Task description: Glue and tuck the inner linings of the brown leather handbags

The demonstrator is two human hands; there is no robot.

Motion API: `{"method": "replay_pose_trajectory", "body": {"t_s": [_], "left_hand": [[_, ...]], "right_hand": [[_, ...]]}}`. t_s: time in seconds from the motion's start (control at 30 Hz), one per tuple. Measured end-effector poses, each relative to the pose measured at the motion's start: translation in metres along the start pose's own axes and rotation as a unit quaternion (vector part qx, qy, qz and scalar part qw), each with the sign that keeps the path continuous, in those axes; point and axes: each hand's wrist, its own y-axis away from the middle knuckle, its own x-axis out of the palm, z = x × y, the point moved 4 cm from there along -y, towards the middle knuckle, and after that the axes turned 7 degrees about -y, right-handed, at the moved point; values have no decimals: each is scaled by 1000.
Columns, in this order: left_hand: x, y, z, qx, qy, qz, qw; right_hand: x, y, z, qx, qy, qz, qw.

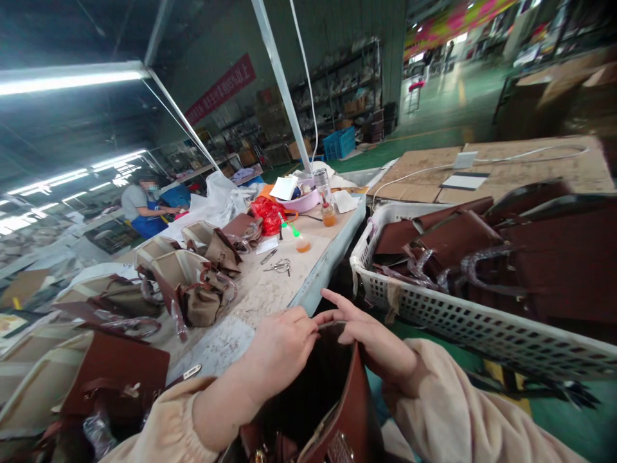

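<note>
A brown handbag [357, 392] stands open in front of me at the lower middle, its dark inside facing up. My left hand [279, 347] is closed at the bag's far rim, fingers pinched on the edge. Across from it, my right hand [369, 334] grips the same rim near the corner, thumb at the inside and the index finger stretched out. The two hands nearly meet there. Metal fittings show on the bag's near side, and its bottom is out of view.
Several brown and beige bags [207, 296] line the worktable [250, 299] on the left. Scissors [279, 265] and a bottle of amber liquid [303, 244] lie farther back. A white plastic basket [434, 308] full of brown bags is at right. A co-worker [144, 206] works in the distance.
</note>
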Motion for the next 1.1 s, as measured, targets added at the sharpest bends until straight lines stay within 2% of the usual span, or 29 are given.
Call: {"method": "replay_pose_trajectory", "body": {"t_s": [0.47, 0.6, 0.67, 0.73, 0.8, 0.83, 0.93, 1.0, 1.1], "left_hand": [[3, -7, -4, -15, 23, 6, 1000], [3, -9, -8, 5, 9, 2, 1000], [2, -9, -10, 28, 5, -5, 1000], [2, -10, -12, 44, 19, -11, 999], [2, -10, -12, 35, 44, -8, 998], [3, -10, -11, 25, 55, -5, 998], [3, -10, -8, -16, 73, 10, 997], [3, -11, -7, -38, 78, 25, 996], [3, -12, -7, -50, 83, 52, 994]], "right_hand": [[-2, 3, 2, 4, 10, 18, 1000], [-4, 3, 2, -1, 20, 28, 999], [-6, 2, 3, -14, 47, 24, 999], [-9, 0, 8, -43, 121, 7, 992], [-12, 1, 21, -92, 259, -15, 961], [-11, 3, 30, -119, 338, -16, 933], [0, 7, 58, -168, 542, 33, 822], [10, 8, 72, -161, 634, 89, 751], [24, 1, 81, -111, 737, 151, 650]]}}
